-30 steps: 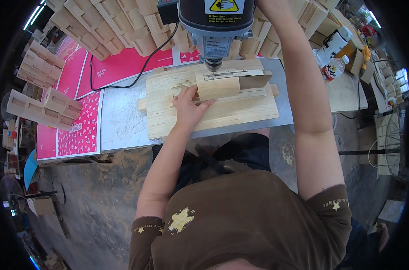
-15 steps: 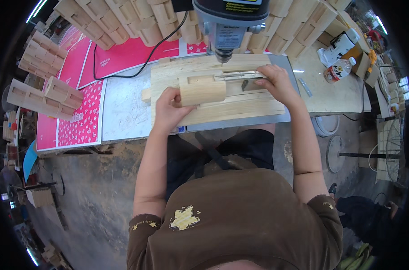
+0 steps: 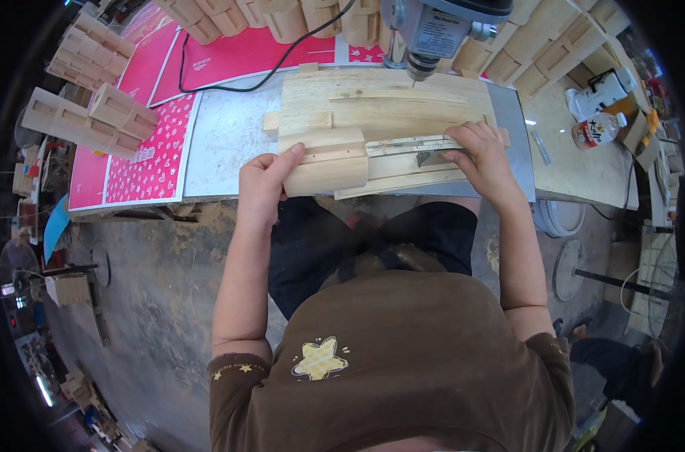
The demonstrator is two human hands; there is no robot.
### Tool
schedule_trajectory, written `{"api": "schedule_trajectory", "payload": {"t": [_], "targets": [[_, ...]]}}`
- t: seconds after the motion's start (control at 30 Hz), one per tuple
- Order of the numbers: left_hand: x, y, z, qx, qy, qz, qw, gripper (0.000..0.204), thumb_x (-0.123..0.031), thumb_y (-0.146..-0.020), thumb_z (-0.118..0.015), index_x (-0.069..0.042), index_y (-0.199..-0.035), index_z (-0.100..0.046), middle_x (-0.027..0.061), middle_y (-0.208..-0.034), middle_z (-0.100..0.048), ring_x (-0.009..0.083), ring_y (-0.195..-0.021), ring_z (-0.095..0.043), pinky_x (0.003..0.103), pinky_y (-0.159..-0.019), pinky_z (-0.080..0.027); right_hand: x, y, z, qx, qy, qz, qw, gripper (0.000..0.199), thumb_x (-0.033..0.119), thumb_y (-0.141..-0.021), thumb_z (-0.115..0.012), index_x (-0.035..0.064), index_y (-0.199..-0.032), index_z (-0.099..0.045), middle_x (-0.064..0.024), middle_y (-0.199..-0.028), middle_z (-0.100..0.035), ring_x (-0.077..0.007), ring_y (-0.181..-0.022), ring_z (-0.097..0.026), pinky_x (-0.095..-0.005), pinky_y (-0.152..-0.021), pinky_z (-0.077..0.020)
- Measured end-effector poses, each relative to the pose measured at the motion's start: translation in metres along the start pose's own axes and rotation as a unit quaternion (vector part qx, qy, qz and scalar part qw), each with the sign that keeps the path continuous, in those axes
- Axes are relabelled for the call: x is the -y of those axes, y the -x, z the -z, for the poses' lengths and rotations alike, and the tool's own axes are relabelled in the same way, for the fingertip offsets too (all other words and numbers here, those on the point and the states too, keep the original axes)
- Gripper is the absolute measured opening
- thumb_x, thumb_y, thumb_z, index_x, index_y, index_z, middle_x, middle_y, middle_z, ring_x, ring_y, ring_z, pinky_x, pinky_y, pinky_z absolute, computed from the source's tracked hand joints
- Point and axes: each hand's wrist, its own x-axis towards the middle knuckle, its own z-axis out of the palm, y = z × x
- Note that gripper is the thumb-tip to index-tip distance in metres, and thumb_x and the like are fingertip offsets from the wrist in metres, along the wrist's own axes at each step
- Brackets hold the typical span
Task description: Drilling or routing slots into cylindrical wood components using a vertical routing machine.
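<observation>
Here's the broad surface (image 3: 229,147), with the drill press (image 3: 436,38) standing at its far side, the bit clear of the work. In front of that lies the flat wooden board (image 3: 402,87), and over its near left part, close to the front edge, we have the rounded wooden block (image 3: 323,177)! Long axis left to right, 1 end toward each hand, grooved side up. I'd judge it stiff, fairly light, dry rather than slippery, hard to harm; the plain ends look the best hold. And the left hand (image 3: 267,179) has exactly that, thumb on top, clamped around the left end. The right hand (image 3: 482,154) pinches a thin strip (image 3: 410,144), which meets the block's right end; can't tell whether it enters. Smallest of all, dark dots along the groove.
</observation>
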Motion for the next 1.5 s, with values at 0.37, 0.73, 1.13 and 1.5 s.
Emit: {"api": "schedule_trajectory", "payload": {"t": [0.37,0.73,1.13,1.5], "targets": [[0.005,0.005,-0.016,0.01,0.07,-0.006,0.997,0.028,-0.025,-0.075,-0.075,-0.003,-0.066,-0.059,0.0008,-0.057,-0.054,0.0043,-0.044,-0.043,0.018,-0.039,-0.031,0.003,0.006,0.0,-0.034,-0.013,0.067,0.997,0.027,0.01,-0.07,-0.066,0.0024,-0.095,-0.059,-0.0113,-0.087,-0.057,-0.031,-0.085,-0.052,-0.0391,-0.077,-0.0389],[-0.032,0.024,0.044,-0.017,-0.004,-0.01,1.0,0.031,-0.024,-0.067,-0.08,-0.001,-0.063,-0.058,0.002,-0.06,-0.056,0.0067,-0.053,-0.048,0.021,-0.048,-0.037,0.039,0.023,-0.002,-0.067,-0.036,0.068,0.995,0.032,0.007,-0.064,-0.069,0.0026,-0.095,-0.06,-0.0123,-0.085,-0.059,-0.032,-0.083,-0.054,-0.04,-0.078,-0.0394],[-0.131,-0.029,0.152,-0.3,-0.534,-0.335,0.716,0.043,-0.031,-0.058,-0.079,0.002,-0.082,-0.065,0.0134,-0.09,-0.051,0.0278,-0.086,-0.05,0.037,-0.078,-0.044,-0.004,0.052,0.013,-0.041,-0.032,-0.064,0.997,0.032,0.004,-0.06,-0.071,0.0,-0.09,-0.06,-0.0128,-0.077,-0.057,-0.0309,-0.078,-0.053,-0.0369,-0.081,-0.0378],[-0.267,-0.169,0.267,-0.306,-0.609,-0.248,0.689,0.038,-0.029,-0.061,-0.077,0.004,-0.076,-0.065,0.0197,-0.087,-0.062,0.0304,-0.084,-0.062,0.036,-0.075,-0.05,0.007,0.039,0.015,-0.014,-0.081,-0.153,0.985,0.029,-0.001,-0.06,-0.069,0.0008,-0.088,-0.06,-0.0113,-0.075,-0.055,-0.0292,-0.074,-0.052,-0.0347,-0.071,-0.0397]]}}
